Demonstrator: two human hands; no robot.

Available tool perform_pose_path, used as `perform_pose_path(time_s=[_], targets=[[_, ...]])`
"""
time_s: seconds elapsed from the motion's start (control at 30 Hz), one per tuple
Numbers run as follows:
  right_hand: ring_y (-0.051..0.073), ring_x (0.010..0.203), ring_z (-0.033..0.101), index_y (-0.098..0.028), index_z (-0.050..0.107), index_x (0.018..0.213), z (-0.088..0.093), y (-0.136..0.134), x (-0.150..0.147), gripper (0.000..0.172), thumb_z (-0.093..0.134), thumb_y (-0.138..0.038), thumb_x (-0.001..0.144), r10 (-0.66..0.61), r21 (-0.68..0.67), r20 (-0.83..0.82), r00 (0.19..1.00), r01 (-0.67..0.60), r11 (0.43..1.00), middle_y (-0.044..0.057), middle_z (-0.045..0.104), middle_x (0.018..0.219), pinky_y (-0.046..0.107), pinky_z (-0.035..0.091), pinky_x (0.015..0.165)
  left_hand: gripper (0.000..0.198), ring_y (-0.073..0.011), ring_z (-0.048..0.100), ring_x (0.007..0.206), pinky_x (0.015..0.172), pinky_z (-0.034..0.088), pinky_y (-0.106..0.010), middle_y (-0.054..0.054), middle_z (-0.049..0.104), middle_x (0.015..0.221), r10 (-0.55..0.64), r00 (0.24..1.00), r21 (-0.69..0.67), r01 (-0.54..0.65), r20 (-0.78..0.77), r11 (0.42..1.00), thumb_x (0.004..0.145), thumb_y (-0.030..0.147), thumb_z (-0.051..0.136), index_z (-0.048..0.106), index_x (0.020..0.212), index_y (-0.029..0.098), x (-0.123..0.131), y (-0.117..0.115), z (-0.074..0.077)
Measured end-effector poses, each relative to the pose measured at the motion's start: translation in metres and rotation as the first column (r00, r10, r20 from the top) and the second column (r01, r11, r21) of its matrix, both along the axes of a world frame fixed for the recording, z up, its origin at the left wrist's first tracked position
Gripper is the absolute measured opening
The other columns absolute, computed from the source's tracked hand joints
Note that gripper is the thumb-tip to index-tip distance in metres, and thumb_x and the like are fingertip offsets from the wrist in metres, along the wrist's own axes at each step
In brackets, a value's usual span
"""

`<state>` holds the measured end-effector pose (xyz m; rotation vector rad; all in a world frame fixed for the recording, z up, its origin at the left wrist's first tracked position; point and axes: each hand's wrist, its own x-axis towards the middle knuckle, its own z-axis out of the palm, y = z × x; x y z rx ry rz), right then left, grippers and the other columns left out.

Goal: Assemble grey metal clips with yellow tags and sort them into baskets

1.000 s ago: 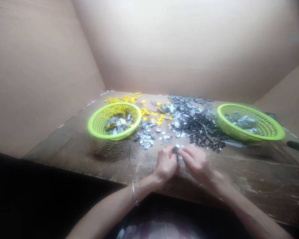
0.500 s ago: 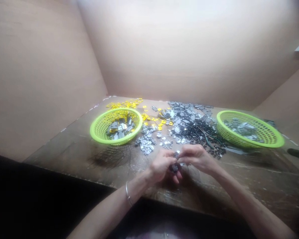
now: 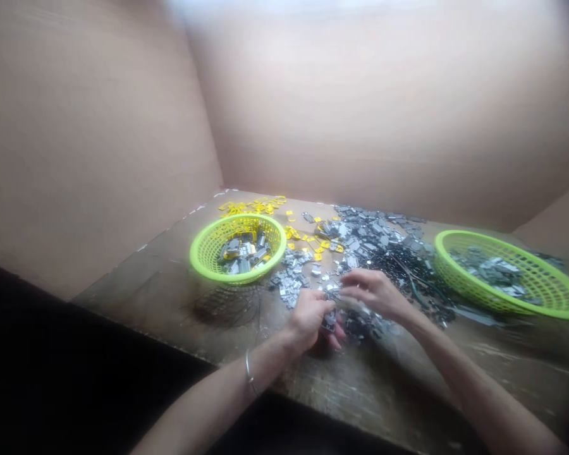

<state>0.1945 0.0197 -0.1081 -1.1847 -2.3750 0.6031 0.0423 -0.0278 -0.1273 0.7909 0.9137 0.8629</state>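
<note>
My left hand [image 3: 309,321] is closed around a small dark grey metal-looking part [image 3: 329,321], its fingertips showing beneath. Just up and to the right is my right hand [image 3: 375,292], slightly blurred, with fingers stretched apart over small silver pieces [image 3: 332,291] and nothing visible between them. Below the right hand lies a cluster of dark grey parts [image 3: 363,325]. The exact kind of these small parts is too fine to make out.
A lime-green basket [image 3: 200,265] with grey and yellow parts stands left, another green basket [image 3: 550,303] with grey parts right. Yellow pieces [image 3: 253,207], grey plates [image 3: 374,227] and small black pieces [image 3: 393,265] lie behind the hands, with a green-handled tool [image 3: 415,291] among them.
My right hand has drawn away from the part in my left hand and its fingers have parted. The view has turned slightly left, so the baskets and piles appear further right and lower.
</note>
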Motion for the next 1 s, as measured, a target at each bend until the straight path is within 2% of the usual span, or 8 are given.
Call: perform_pose_path(time_s=[0.07, 0.13, 0.3, 0.5, 0.67, 0.8, 0.9, 1.0], targets=[[0.011, 0.065, 0.049, -0.015, 0.057, 0.08, -0.005, 0.028, -0.008, 0.021, 0.044, -0.029, 0.074, -0.129, 0.134, 0.076, 0.989, 0.118, 0.984, 0.004, 0.056, 0.074, 0.021, 0.036, 0.058, 0.009, -0.0128, 0.048, 0.034, 0.027, 0.04, -0.026, -0.002, 0.048, 0.047, 0.04, 0.999, -0.004, -0.04, -0.017, 0.999, 0.06, 0.019, 0.043, 0.04, 0.058, 0.01, -0.003, 0.004, 0.002], [0.012, 0.068, 0.048, -0.015, 0.058, 0.079, -0.014, 0.054, -0.02, 0.022, 0.039, -0.023, 0.076, -0.171, 0.269, 0.218, 0.961, 0.109, 0.957, 0.005, 0.055, 0.077, 0.021, 0.035, 0.059, 0.008, -0.0119, 0.047, 0.032, 0.026, 0.039, -0.025, -0.001, 0.047, 0.046, 0.059, 0.998, -0.011, -0.059, -0.035, 0.998, 0.06, 0.018, 0.043, 0.039, 0.057, 0.011, -0.004, 0.007, 0.002], [0.014, 0.074, 0.044, -0.019, 0.059, 0.072, -0.033, 0.093, -0.047, 0.017, 0.045, -0.012, 0.066, -0.077, 0.296, 0.311, 0.947, -0.019, 0.955, 0.004, 0.052, 0.08, 0.021, 0.032, 0.058, 0.011, -0.0111, 0.047, 0.033, 0.026, 0.038, -0.024, -0.001, 0.047, 0.047, 0.089, 0.995, -0.049, -0.091, -0.044, 0.995, 0.061, 0.021, 0.044, 0.037, 0.06, 0.013, -0.009, 0.014, -0.001], [0.018, 0.078, 0.039, -0.014, 0.054, 0.067, -0.04, 0.088, -0.035, 0.018, 0.037, -0.007, 0.067, -0.066, 0.322, 0.339, 0.938, -0.05, 0.945, 0.009, 0.05, 0.081, 0.026, 0.03, 0.062, 0.012, -0.0112, 0.048, 0.035, 0.027, 0.039, -0.024, 0.0, 0.047, 0.048, 0.097, 0.993, -0.064, -0.101, -0.06, 0.993, 0.061, 0.02, 0.046, 0.037, 0.061, 0.013, -0.011, 0.018, -0.004], [0.02, 0.075, 0.039, -0.01, 0.051, 0.068, -0.046, 0.071, -0.006, 0.019, 0.033, -0.005, 0.067, -0.183, 0.305, 0.259, 0.948, 0.099, 0.947, 0.013, 0.05, 0.075, 0.032, 0.028, 0.069, 0.009, -0.0117, 0.049, 0.037, 0.03, 0.041, -0.026, -0.002, 0.049, 0.051, 0.086, 0.995, -0.067, -0.09, -0.058, 0.994, 0.063, 0.019, 0.044, 0.039, 0.062, 0.012, -0.005, 0.021, -0.001], [0.019, 0.077, 0.044, -0.012, 0.05, 0.072, -0.035, 0.057, 0.012, 0.016, 0.034, -0.013, 0.071, -0.284, 0.199, 0.098, 0.954, 0.261, 0.944, 0.012, 0.052, 0.079, 0.032, 0.032, 0.07, 0.009, -0.013, 0.05, 0.039, 0.031, 0.042, -0.028, -0.002, 0.049, 0.051, 0.089, 0.995, -0.049, -0.092, -0.055, 0.995, 0.063, 0.018, 0.045, 0.038, 0.064, 0.012, 0.0, 0.026, -0.002], [0.016, 0.069, 0.05, -0.015, 0.048, 0.069, -0.02, 0.05, 0.02, 0.014, 0.037, -0.023, 0.073, -0.321, 0.044, -0.017, 0.947, 0.321, 0.946, 0.007, 0.056, 0.075, 0.028, 0.038, 0.061, 0.009, -0.0135, 0.051, 0.04, 0.032, 0.042, -0.029, -0.003, 0.05, 0.053, 0.09, 0.995, -0.042, -0.092, -0.05, 0.995, 0.064, 0.018, 0.044, 0.038, 0.065, 0.012, 0.003, 0.028, -0.004], [0.014, 0.059, 0.055, -0.015, 0.046, 0.065, -0.008, 0.047, 0.022, 0.014, 0.042, -0.028, 0.072, -0.351, -0.335, -0.271, 0.896, 0.254, 0.907, 0.006, 0.059, 0.066, 0.026, 0.042, 0.053, 0.011, -0.0143, 0.052, 0.043, 0.034, 0.043, -0.029, -0.004, 0.05, 0.055, 0.084, 0.996, -0.022, -0.085, -0.029, 0.996, 0.064, 0.02, 0.045, 0.038, 0.067, 0.012, 0.006, 0.026, -0.005]])
